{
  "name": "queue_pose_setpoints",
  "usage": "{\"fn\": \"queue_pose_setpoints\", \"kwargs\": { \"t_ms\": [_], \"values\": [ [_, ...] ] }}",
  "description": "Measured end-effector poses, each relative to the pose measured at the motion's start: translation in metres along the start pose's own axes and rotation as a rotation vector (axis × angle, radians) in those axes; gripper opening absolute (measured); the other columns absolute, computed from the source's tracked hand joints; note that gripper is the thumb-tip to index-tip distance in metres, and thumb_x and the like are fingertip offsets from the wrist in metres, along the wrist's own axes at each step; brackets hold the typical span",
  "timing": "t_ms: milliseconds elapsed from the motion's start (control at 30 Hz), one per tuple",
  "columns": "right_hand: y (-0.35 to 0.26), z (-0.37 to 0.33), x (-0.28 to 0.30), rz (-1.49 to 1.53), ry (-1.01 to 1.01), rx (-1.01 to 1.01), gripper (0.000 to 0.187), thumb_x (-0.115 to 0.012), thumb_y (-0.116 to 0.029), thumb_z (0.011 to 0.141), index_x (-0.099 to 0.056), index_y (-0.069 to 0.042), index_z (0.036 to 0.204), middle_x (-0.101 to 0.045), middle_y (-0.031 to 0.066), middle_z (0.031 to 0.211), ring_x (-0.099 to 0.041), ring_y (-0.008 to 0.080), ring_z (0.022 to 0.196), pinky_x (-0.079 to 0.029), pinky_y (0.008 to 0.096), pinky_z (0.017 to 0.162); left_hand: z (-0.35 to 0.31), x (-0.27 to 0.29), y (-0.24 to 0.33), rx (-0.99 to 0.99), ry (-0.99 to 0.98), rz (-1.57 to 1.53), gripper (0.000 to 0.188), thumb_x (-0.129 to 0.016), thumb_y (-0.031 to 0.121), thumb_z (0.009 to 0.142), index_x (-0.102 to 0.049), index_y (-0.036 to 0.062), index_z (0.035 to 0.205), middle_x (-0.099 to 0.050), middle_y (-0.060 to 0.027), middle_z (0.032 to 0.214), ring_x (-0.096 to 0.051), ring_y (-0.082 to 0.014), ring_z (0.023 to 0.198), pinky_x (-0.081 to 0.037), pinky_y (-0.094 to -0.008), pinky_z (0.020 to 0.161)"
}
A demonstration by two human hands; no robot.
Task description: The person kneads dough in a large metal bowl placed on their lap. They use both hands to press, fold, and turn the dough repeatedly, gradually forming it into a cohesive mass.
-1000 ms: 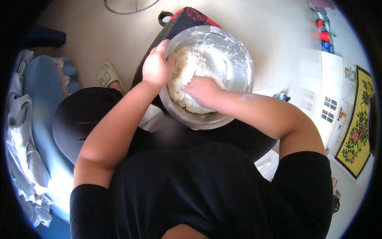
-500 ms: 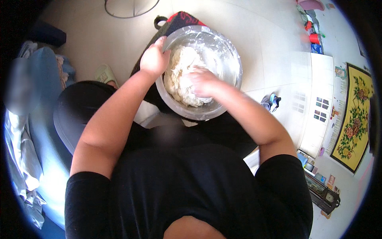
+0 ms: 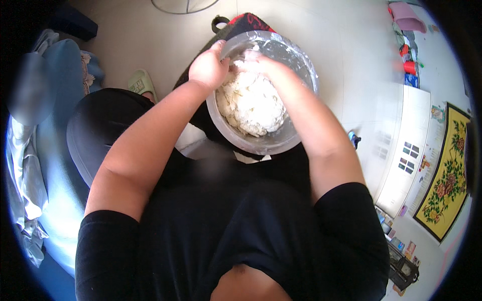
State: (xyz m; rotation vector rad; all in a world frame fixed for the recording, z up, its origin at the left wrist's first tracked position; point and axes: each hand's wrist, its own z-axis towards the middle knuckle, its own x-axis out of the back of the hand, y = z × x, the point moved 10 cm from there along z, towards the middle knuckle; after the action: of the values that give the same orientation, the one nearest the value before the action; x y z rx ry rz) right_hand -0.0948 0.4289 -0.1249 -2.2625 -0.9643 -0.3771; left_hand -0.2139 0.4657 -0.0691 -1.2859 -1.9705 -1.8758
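Note:
A wide metal bowl (image 3: 303, 120) holds a large, lumpy mass of pale dough (image 3: 253, 106), and flour or dough smears its inner wall. My left hand (image 3: 210, 66) grips the bowl's left rim, fingers wrapped over the edge. Inside the bowl, my right hand (image 3: 255, 62) reaches over to the far side of the dough and touches it there. That hand's fingers are blurred and pale against the dough, so their closure is unclear.
Under the bowl lies a dark, red-patterned padded support (image 3: 246, 22) with a loop. Blue upholstered seating (image 3: 63, 150) is on my left. A green slipper (image 3: 142, 84) shows by my left leg. White cabinets (image 3: 404, 155) stand at right.
My right hand has moved from the middle of the dough to its far side, uncovering more of the mass. My left hand keeps its hold on the rim. The view has shifted slightly.

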Motion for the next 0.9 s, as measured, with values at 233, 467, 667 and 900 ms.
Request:
{"fn": "queue_pose_setpoints", "kwargs": {
  "t_ms": [233,467,667,900],
  "values": [
    [-0.030,-0.108,-0.011,-0.904,0.200,0.580,0.037,-0.063,-0.022,0.072,-0.056,-0.005,0.103,-0.051,0.0192,0.114,-0.052,0.0314,0.103,-0.044,0.0387,0.086,0.004,0.003,-0.003,0.004,-0.028,0.033,0.049,-0.054,0.025,0.080,-0.044,0.0107,0.126,-0.058,-0.0171,0.107,-0.056,-0.0312,0.098,-0.043,-0.0363,0.085],
    [0.023,-0.159,-0.011,-0.966,0.092,0.372,0.028,-0.061,-0.019,0.073,-0.061,-0.014,0.100,-0.047,0.0170,0.113,-0.050,0.0320,0.101,-0.049,0.0367,0.078,0.013,-0.006,-0.003,0.062,-0.065,-0.015,0.044,-0.054,0.024,0.082,-0.045,0.0148,0.124,-0.060,-0.0152,0.103,-0.058,-0.0302,0.093,-0.045,-0.0377,0.083],
    [-0.002,-0.099,-0.041,-0.897,0.109,0.374,0.015,-0.056,-0.012,0.070,-0.063,-0.010,0.082,-0.051,0.0156,0.099,-0.053,0.0302,0.086,-0.051,0.0355,0.070,0.014,-0.011,0.000,0.008,-0.042,-0.076,0.042,-0.054,0.021,0.081,-0.048,0.0114,0.121,-0.059,-0.0168,0.104,-0.057,-0.0318,0.095,-0.044,-0.0377,0.084],
    [0.000,-0.027,0.009,-0.395,0.376,-0.002,0.029,-0.052,-0.022,0.081,-0.050,0.000,0.099,-0.052,0.0274,0.098,-0.058,0.0405,0.087,-0.048,0.0438,0.075,0.016,-0.005,0.004,-0.051,-0.006,-0.102,0.043,-0.055,0.019,0.079,-0.049,0.0059,0.119,-0.057,-0.0192,0.108,-0.055,-0.0332,0.099,-0.043,-0.0371,0.087]
  ]
}}
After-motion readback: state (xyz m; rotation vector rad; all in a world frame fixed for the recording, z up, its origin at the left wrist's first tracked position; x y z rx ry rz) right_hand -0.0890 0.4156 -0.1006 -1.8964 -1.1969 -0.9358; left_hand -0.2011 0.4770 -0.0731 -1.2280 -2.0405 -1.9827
